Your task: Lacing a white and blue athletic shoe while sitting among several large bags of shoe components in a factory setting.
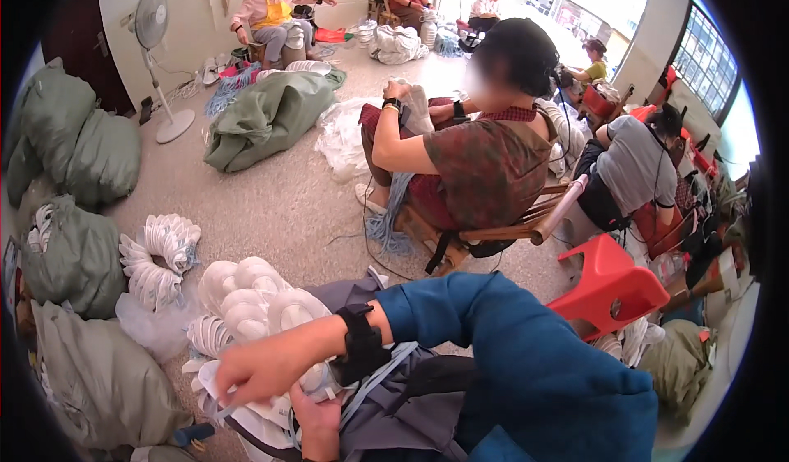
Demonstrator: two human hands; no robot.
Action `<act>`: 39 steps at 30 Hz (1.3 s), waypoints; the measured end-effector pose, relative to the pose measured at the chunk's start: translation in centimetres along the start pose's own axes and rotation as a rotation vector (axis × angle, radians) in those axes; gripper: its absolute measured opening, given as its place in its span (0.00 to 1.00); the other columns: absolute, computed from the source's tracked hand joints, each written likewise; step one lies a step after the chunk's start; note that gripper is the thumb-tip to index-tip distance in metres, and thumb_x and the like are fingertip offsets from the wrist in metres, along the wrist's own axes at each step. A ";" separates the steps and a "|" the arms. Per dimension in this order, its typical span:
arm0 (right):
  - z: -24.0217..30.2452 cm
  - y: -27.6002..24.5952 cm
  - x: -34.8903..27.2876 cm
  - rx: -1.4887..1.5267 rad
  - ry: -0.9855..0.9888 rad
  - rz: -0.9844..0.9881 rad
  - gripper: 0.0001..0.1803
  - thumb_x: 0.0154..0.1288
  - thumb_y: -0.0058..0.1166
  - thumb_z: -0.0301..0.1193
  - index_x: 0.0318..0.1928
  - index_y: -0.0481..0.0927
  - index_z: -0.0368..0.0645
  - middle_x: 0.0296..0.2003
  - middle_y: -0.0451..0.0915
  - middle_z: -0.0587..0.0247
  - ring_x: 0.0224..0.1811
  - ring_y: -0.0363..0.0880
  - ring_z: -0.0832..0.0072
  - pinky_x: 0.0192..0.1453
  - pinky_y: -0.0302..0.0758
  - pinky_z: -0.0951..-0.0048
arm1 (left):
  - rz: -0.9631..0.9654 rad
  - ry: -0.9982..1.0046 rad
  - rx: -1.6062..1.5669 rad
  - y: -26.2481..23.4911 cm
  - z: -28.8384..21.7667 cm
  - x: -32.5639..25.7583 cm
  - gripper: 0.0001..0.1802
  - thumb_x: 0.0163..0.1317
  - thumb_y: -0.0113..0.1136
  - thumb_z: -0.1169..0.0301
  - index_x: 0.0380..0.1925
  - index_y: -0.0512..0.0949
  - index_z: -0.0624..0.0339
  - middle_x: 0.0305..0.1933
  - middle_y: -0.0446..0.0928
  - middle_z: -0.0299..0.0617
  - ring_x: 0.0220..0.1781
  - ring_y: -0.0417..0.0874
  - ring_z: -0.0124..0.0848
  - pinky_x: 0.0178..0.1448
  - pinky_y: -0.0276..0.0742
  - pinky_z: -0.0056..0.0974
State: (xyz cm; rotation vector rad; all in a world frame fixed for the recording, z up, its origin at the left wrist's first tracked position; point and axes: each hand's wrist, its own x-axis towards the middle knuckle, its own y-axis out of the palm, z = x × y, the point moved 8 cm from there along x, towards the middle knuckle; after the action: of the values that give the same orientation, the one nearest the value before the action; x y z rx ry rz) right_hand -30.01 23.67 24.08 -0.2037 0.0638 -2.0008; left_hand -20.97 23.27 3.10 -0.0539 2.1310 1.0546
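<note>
My right arm, in a blue sleeve with a black wristband, reaches across to the left. My right hand (251, 373) has its fingers curled down at the edge of a white shoe-shaped piece; what they pinch is too small to tell. Below it, my left hand (316, 417) is closed on a white shoe piece (278, 411), its thumb up. A bundle of light blue cords (374, 388) lies across my lap beside the wristband. A heap of white shoe pieces (246, 293) is stacked just beyond my hands.
Left stand green sacks (74, 256) and a ring of white shoe pieces (160, 256). Ahead, a person (493, 145) sits on a wooden chair (526, 224) handling white cloth-like material. A red plastic stool (608, 289) is at right. A fan (152, 26) and other seated people are farther off.
</note>
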 end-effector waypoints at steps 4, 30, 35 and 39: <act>-11.0 -1.3 -5.0 -0.335 0.264 -0.166 0.10 0.62 0.53 0.29 0.29 0.77 0.34 0.22 0.79 0.51 0.25 0.80 0.60 0.31 0.74 0.61 | -0.033 0.030 0.021 0.0 0.1 0.5 0.29 0.71 0.47 0.44 0.65 0.68 0.46 0.67 0.71 0.40 0.68 0.72 0.45 0.68 0.66 0.64; -10.6 -6.1 -25.0 -0.390 0.493 -0.440 0.09 0.59 0.55 0.29 0.31 0.81 0.35 0.24 0.81 0.51 0.25 0.78 0.59 0.33 0.74 0.63 | -0.106 -0.033 -0.011 -0.3 0.3 0.4 0.23 0.75 0.50 0.59 0.62 0.72 0.62 0.62 0.77 0.48 0.61 0.78 0.46 0.66 0.73 0.53; -15.1 -5.2 -27.4 -0.507 0.725 -0.230 0.10 0.59 0.56 0.31 0.29 0.81 0.36 0.23 0.81 0.53 0.24 0.79 0.67 0.31 0.74 0.64 | -0.022 0.026 0.063 -1.9 0.5 1.0 0.25 0.75 0.50 0.59 0.65 0.69 0.62 0.61 0.77 0.50 0.59 0.79 0.47 0.62 0.76 0.58; -13.6 -5.3 -24.3 -0.690 0.578 -0.132 0.11 0.59 0.57 0.33 0.27 0.81 0.37 0.23 0.80 0.54 0.22 0.78 0.70 0.30 0.74 0.63 | 0.013 0.033 0.009 -2.2 0.5 1.0 0.26 0.74 0.52 0.56 0.66 0.69 0.54 0.64 0.75 0.47 0.63 0.77 0.47 0.67 0.70 0.61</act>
State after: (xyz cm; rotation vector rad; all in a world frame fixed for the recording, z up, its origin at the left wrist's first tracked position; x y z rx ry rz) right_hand -27.09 47.30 8.66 -0.0569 1.1376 -2.0417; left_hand -20.63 22.46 0.73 -0.0535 2.1687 1.0582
